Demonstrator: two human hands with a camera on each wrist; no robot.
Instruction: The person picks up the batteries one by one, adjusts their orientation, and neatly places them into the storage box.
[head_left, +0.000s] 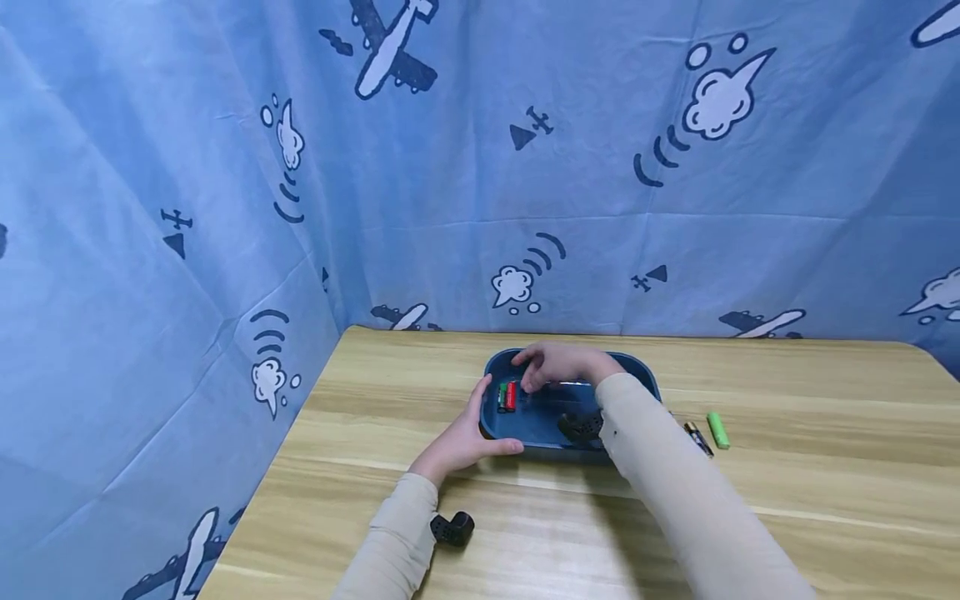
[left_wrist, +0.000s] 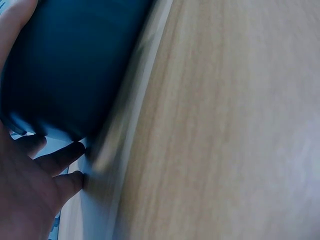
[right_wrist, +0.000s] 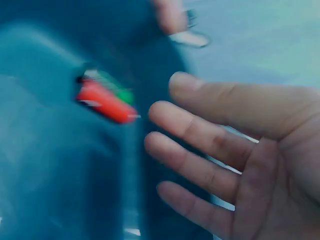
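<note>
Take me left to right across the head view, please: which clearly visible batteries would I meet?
The dark green battery in the blue tray → the red battery beside it → the black battery on the table → the bright green battery.

One blue bin (head_left: 542,423), at least four batteries (head_left: 717,430), two wrist cameras (head_left: 453,529), one worktop (head_left: 375,417).
The bin holds two batteries: one red battery (head_left: 511,397), one dark green battery (head_left: 502,397). Beside it, the worktop carries one light green battery (head_left: 717,430) and at least one black battery (head_left: 699,439); whether that is two is too small to tell. Each arm wears one camera.
</note>
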